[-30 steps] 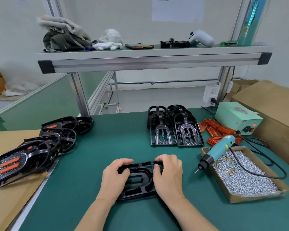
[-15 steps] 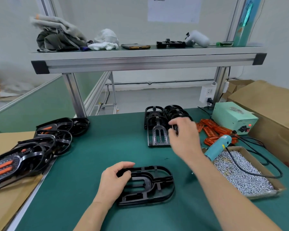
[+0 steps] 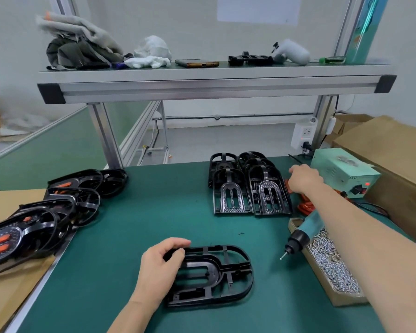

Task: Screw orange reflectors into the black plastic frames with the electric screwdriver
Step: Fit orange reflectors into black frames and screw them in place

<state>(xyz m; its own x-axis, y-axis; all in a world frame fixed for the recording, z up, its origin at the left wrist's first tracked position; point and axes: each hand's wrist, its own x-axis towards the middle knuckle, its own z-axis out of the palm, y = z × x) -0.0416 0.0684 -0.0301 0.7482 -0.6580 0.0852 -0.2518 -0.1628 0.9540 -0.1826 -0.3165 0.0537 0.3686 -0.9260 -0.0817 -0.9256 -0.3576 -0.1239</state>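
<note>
Well, orange reflectors (image 3: 306,207) mostly hidden behind right hand (image 3: 303,179), possibly in contact.

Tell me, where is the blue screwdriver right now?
In the head view, the screwdriver lies on the right side of the table, resting on the left edge of the screw box, under the person's right arm.

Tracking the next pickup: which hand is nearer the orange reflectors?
Right. The right hand is at the orange reflectors; the left hand grips the black frame, well away, nearer the person.
</note>
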